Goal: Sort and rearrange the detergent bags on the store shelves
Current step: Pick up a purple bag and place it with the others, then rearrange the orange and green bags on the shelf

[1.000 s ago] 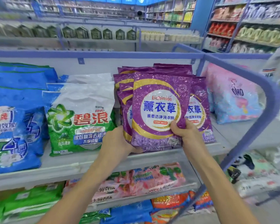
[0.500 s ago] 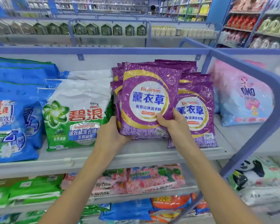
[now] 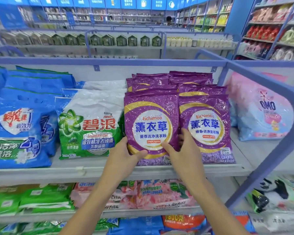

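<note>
The shelf (image 3: 41, 173) has its front lip just below both hands. The front purple bag (image 3: 151, 122) stands on end between the hands, long axis vertical, base on the shelf, touching the second purple bag (image 3: 205, 126) beyond the right hand (image 3: 185, 150). Finish: glossy purple film, gold arc, round white label. The left hand (image 3: 124, 155) pinches its lower left edge, the right hand its lower right; both are equally near.

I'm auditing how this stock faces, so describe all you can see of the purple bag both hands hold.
The purple bag is glossy, crinkled plastic with gold arcs and a white circle bearing blue characters under "Eichimoo". It stands upright, label outward, at the shelf front, beside a twin bag. The left hand grips its lower left edge, the right hand its lower right, thumbs in front.
</note>
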Demonstrator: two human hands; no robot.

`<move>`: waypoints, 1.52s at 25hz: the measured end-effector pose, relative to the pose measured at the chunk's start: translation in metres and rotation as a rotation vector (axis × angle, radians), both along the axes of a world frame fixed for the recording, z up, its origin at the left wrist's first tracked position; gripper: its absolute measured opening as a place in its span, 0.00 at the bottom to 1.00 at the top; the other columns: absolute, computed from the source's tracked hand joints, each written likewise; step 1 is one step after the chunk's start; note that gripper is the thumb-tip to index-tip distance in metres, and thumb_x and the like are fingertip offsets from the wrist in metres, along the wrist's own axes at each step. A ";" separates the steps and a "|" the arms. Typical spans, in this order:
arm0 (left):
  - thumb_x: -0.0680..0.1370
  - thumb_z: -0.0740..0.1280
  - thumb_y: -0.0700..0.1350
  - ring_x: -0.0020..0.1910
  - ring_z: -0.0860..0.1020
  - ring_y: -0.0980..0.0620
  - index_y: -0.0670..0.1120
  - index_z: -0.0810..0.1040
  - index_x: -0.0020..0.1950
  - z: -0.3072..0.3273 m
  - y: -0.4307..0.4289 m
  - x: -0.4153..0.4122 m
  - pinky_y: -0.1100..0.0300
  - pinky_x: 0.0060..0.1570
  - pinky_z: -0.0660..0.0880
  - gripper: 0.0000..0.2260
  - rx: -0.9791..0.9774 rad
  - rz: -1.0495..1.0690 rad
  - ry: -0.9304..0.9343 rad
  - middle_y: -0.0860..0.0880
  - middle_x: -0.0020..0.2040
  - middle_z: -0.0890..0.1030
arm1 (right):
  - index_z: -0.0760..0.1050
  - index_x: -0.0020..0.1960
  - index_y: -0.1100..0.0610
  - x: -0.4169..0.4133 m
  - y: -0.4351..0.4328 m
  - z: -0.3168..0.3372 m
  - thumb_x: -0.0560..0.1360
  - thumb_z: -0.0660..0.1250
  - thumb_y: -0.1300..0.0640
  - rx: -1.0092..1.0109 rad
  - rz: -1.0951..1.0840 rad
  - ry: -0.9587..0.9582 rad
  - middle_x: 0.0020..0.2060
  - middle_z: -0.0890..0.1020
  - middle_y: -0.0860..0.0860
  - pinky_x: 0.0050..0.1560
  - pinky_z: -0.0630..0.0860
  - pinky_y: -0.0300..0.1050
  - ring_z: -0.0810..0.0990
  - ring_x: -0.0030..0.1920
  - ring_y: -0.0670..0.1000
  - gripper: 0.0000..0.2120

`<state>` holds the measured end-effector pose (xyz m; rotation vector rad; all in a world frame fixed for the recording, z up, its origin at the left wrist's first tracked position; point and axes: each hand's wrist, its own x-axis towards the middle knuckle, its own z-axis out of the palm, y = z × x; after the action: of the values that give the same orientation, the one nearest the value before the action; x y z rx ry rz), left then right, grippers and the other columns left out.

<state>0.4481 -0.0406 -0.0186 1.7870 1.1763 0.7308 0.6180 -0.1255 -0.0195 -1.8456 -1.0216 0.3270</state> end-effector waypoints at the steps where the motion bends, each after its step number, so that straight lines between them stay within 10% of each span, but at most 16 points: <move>1: 0.73 0.77 0.51 0.51 0.78 0.66 0.58 0.74 0.62 0.000 -0.001 0.001 0.64 0.50 0.74 0.20 0.014 0.002 0.011 0.64 0.51 0.81 | 0.63 0.78 0.52 0.001 -0.004 -0.001 0.76 0.74 0.45 -0.030 0.020 -0.016 0.68 0.77 0.45 0.68 0.75 0.54 0.76 0.68 0.48 0.36; 8: 0.73 0.78 0.52 0.49 0.81 0.61 0.53 0.77 0.61 0.006 -0.005 0.006 0.54 0.55 0.79 0.19 0.042 0.059 0.061 0.59 0.51 0.84 | 0.65 0.77 0.54 -0.002 -0.007 0.001 0.78 0.73 0.50 -0.056 0.031 0.015 0.66 0.78 0.47 0.68 0.74 0.52 0.75 0.67 0.50 0.32; 13: 0.75 0.74 0.58 0.44 0.80 0.57 0.53 0.74 0.56 0.009 -0.021 0.006 0.59 0.42 0.74 0.16 0.232 0.127 0.234 0.57 0.44 0.81 | 0.63 0.79 0.54 -0.008 -0.018 0.000 0.78 0.72 0.49 -0.006 0.037 0.021 0.67 0.75 0.44 0.70 0.71 0.48 0.72 0.69 0.47 0.33; 19: 0.82 0.65 0.52 0.60 0.80 0.45 0.50 0.69 0.76 -0.003 -0.056 -0.035 0.49 0.56 0.78 0.22 0.474 0.048 0.378 0.47 0.62 0.82 | 0.60 0.80 0.55 -0.040 -0.047 -0.011 0.81 0.66 0.62 -0.057 0.103 -0.268 0.80 0.60 0.49 0.75 0.59 0.42 0.59 0.79 0.49 0.31; 22: 0.83 0.62 0.53 0.78 0.65 0.47 0.48 0.65 0.79 -0.025 -0.078 -0.079 0.48 0.73 0.67 0.25 0.469 0.099 0.450 0.46 0.78 0.68 | 0.62 0.80 0.56 -0.087 -0.057 -0.022 0.80 0.65 0.61 -0.059 0.196 -0.370 0.80 0.61 0.49 0.75 0.57 0.41 0.58 0.80 0.49 0.30; 28: 0.82 0.63 0.54 0.81 0.57 0.44 0.47 0.63 0.80 -0.065 -0.112 -0.229 0.45 0.77 0.62 0.28 0.343 0.339 0.551 0.44 0.81 0.61 | 0.62 0.81 0.54 -0.225 -0.052 -0.050 0.83 0.62 0.52 -0.120 0.558 -0.435 0.80 0.63 0.48 0.81 0.51 0.49 0.56 0.81 0.49 0.27; 38: 0.80 0.69 0.52 0.76 0.67 0.40 0.44 0.71 0.75 -0.040 -0.146 -0.504 0.48 0.73 0.66 0.26 0.331 0.648 0.624 0.42 0.74 0.73 | 0.70 0.76 0.55 -0.484 -0.016 -0.029 0.82 0.64 0.46 0.002 0.774 -0.468 0.75 0.72 0.51 0.78 0.59 0.50 0.66 0.77 0.52 0.25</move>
<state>-0.0563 -0.1863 -0.0584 1.9816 2.2230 0.7774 0.1336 -0.1412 -0.0486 -1.4783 -2.0530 0.3453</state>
